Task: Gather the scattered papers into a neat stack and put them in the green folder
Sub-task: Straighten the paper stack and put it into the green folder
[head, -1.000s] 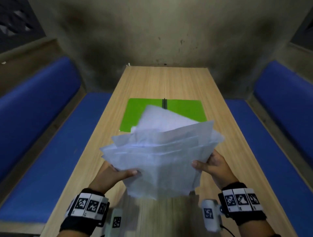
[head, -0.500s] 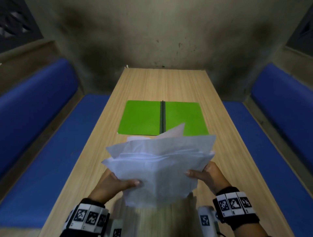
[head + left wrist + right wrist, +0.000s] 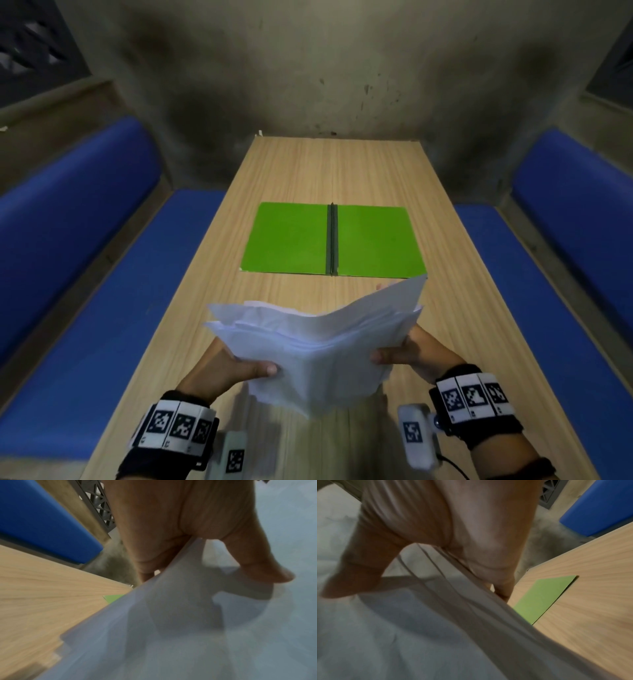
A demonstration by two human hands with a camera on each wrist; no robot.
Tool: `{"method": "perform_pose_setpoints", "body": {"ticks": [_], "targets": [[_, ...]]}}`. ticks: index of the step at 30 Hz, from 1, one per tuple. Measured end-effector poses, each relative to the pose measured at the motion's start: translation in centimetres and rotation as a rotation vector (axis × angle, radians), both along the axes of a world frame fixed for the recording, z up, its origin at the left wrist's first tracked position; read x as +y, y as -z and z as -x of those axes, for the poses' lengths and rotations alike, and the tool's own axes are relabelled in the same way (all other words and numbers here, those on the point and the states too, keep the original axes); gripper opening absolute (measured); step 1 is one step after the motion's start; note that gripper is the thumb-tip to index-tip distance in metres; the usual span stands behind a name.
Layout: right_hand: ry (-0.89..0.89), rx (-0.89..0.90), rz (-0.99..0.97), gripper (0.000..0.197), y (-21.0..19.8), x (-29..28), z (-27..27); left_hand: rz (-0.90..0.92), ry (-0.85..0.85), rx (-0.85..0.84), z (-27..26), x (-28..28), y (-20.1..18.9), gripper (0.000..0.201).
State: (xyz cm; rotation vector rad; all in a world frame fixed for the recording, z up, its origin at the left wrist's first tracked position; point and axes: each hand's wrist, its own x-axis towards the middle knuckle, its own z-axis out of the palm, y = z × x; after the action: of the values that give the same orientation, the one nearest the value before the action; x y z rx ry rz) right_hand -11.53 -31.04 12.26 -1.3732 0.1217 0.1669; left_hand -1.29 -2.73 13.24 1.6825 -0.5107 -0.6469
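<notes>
Both hands, left (image 3: 236,368) and right (image 3: 416,353), pinch the ragged papers (image 3: 318,346); best square edges on the table (image 3: 342,171); folder (image 3: 287,240) lies open beyond.

Long wooden table (image 3: 342,171), pale grain running lengthwise toward 12 o'clock, far end butting a stained grey wall (image 3: 325,68). Blue padded bench (image 3: 102,291) along the table's 9 o'clock side, a matching blue bench (image 3: 555,291) at 3 o'clock, each with a blue backrest. Dark lattice grille (image 3: 30,61) at 10 o'clock, above the bench.
</notes>
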Motion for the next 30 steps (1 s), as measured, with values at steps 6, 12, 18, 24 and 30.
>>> {"method": "perform_pose_setpoints", "body": {"ticks": [6,12,18,24,30], "targets": [[0.27,-0.052,0.092,0.042,-0.7,0.9,-1.1,-0.019,-0.2,0.007,0.4,-0.8,1.1,0.05],[0.645,-0.106,0.104,0.022,-1.0,2.7,-1.4,0.01,-0.478,-0.182,2.1,-3.3,-0.1,0.054],[0.447,-0.103,0.071,0.044,-1.2,3.0,0.4,0.132,-0.253,-0.059,2.1,-1.8,-1.0,0.077],[0.392,-0.063,0.061,0.044,-1.2,1.6,0.3,0.138,-0.174,-0.03,-0.6,0.3,-2.1,0.051],[0.303,-0.058,-0.007,0.05,-1.3,1.5,0.2,0.122,-0.255,-0.199,-0.6,-0.6,-4.0,0.032]]}}
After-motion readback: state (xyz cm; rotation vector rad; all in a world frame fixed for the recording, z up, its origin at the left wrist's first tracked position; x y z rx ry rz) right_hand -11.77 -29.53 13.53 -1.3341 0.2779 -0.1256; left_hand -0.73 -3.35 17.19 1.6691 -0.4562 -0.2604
